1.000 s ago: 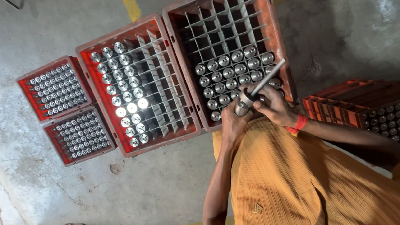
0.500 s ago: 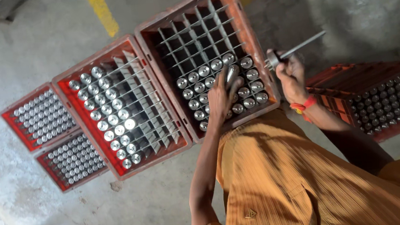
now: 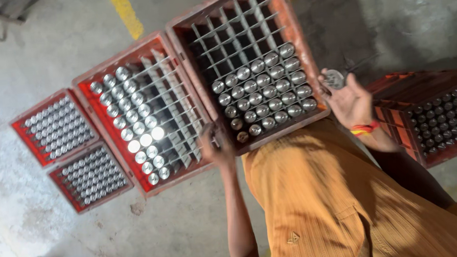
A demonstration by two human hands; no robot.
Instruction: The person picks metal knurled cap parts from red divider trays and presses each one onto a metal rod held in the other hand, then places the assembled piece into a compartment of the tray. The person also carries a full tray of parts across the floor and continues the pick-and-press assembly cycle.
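Head view: right hand [image 3: 352, 101] holds a metal cylinder [image 3: 335, 78] beside the crate [image 3: 298, 41]; left hand [image 3: 218, 145], grip unclear, at its near rim. Step judged: filling cells. Next needs an empty cell.

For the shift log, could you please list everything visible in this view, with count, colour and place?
Large divided crates: two, red, centre, side by side on the floor.
Small trays: two, red, far left, packed with metal pieces.
Stacked crates: red, right edge; count unclear.
Metal cylinders: many, silver, upright in the crate cells.
Floor: one, grey concrete with a yellow line.
Shirt: one, orange, bottom.
Wristband: one, red and yellow, right wrist.
Left hand: at the near rim between the large crates.
Right hand: holds a metal cylinder, raised right of the centre crate.
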